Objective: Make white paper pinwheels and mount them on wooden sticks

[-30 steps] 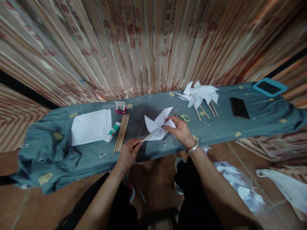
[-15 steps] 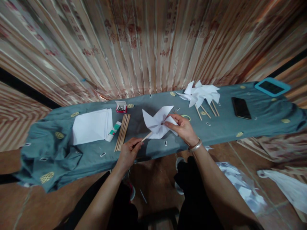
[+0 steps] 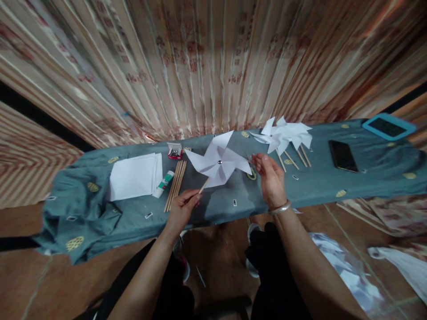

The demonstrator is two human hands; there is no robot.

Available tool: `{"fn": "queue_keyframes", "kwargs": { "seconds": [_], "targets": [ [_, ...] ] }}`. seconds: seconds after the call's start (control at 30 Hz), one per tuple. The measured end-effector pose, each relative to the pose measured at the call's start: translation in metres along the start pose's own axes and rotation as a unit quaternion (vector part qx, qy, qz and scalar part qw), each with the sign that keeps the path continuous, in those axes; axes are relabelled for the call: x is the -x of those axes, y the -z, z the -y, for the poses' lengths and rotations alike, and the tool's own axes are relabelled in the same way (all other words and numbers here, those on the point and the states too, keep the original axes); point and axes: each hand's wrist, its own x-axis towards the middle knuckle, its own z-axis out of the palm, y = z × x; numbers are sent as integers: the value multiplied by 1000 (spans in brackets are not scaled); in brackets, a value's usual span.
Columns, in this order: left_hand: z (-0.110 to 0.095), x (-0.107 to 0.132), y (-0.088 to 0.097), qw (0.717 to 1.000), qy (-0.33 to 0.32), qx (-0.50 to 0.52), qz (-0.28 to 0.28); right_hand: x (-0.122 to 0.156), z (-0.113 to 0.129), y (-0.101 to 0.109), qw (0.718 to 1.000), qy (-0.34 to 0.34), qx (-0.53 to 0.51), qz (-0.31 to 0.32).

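Note:
A white paper pinwheel (image 3: 217,161) with a metal pin at its centre stands on a thin wooden stick above the bench. My left hand (image 3: 183,208) is closed round the lower end of that stick. Just to the right of the pinwheel's blade, my right hand (image 3: 271,180) hovers with fingers loosely apart, holding nothing. A silver bangle sits on that wrist.
The bench wears a blue-grey cloth (image 3: 100,213). On it lie white paper sheets (image 3: 135,176), a glue stick (image 3: 163,184), several wooden sticks (image 3: 175,186), a small pin box (image 3: 175,152), finished pinwheels (image 3: 286,135), scissors (image 3: 251,174), a black phone (image 3: 342,155) and a blue-framed tablet (image 3: 388,126). Paper scraps (image 3: 347,271) litter the floor.
My right hand let go of the pinwheel's blade and drew off to the right. The pinwheel rose and now faces me, held by the left hand alone.

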Motion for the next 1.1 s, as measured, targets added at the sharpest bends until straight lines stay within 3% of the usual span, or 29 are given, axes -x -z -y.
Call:
{"fn": "queue_keyframes", "kwargs": {
  "seconds": [0.13,0.37,0.6,0.77,1.1],
  "targets": [
    [-6,-1,-7,994,45,89,-32,0,-6,2,1000,-20,-15,-9],
    [-15,-1,-17,975,85,203,-27,26,-14,-20,983,-65,0,174],
    [-18,2,-24,952,150,268,-3,41,-12,-40,963,-99,-17,251],
    [-20,6,-25,948,158,275,15,44,-12,-46,964,-103,-14,246],
    [-19,8,-26,950,165,265,1,44,-8,-48,974,-110,-24,195]
  ]
}}
